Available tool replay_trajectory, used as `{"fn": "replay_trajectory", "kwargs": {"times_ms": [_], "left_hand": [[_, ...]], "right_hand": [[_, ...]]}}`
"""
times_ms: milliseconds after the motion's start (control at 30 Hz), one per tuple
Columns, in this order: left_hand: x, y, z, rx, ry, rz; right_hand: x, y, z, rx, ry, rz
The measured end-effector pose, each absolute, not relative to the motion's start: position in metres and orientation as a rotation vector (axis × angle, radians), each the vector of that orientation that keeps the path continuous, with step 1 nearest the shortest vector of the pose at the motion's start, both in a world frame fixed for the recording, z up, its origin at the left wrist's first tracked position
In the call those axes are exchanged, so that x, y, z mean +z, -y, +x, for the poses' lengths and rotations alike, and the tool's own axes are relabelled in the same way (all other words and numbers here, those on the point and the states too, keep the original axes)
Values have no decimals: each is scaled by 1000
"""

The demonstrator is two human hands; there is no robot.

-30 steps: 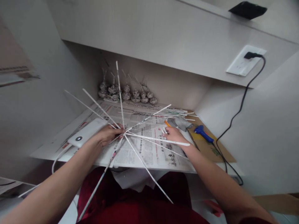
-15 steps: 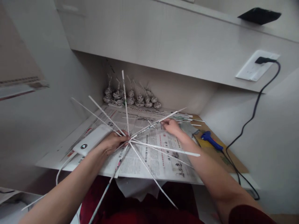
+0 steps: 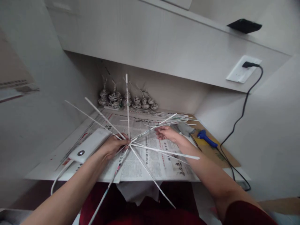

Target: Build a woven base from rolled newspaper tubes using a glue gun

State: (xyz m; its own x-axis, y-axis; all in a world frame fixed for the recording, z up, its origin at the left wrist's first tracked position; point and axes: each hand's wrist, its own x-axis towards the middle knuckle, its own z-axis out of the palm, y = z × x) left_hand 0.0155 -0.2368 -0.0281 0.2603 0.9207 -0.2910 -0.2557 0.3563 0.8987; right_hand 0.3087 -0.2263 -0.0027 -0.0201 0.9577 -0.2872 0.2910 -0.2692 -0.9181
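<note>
A spoked bundle of thin rolled-newspaper sticks [image 3: 152,170] fans out from one crossing point above the table. My left hand [image 3: 118,144] pinches that crossing between thumb and fingers, from its left side. To the right, my right hand [image 3: 167,133] has its fingers curled together just under the upper-right spoke. A thinner paper stick runs by its fingertips, apparently pinched there, though the fingers partly hide the contact. The other spokes stick out freely, some toward the back and some over the front edge.
Newspaper [image 3: 138,162] covers the table. Several woven gourd shapes [image 3: 114,100] stand along the back wall, with loose paper sticks [image 3: 182,116] nearby. At left lies a white power bank [image 3: 90,145] with a cable. A blue glue gun [image 3: 207,138] lies right, its black cord [image 3: 242,115] running to a wall socket.
My right hand has shifted slightly left and down along the upper-right spoke, and the thinner stick has separated from that spoke. My left hand keeps its hold. The view has moved slightly.
</note>
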Motion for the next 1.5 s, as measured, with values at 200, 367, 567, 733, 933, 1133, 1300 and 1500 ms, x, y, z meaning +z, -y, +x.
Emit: {"fn": "replay_trajectory", "kwargs": {"times_ms": [200, 367, 567, 733, 933, 1133, 1300, 1500], "left_hand": [[-25, 235, 19, 929, -955, 884], [-12, 233, 28, 887, -958, 924], [3, 236, 41, 854, -959, 961], [4, 238, 51, 875, -925, 927], [3, 236, 72, 890, -937, 937], [-6, 231, 95, 881, -963, 897], [-9, 226, 109, 841, -955, 862], [-10, 224, 121, 826, -1012, 871]], "right_hand": [[3, 224, 260, 1344, 1587, -1372], [10, 256, 252, 1535, 1705, -1180], [7, 271, 232, 1295, 1617, -1227], [6, 273, 224, 1059, 1482, -1350], [1, 268, 239, 861, 1573, -1380], [-10, 263, 258, 864, 1568, -1403], [-22, 256, 272, 871, 1545, -1439], [-28, 253, 279, 880, 1515, -1468]]}}
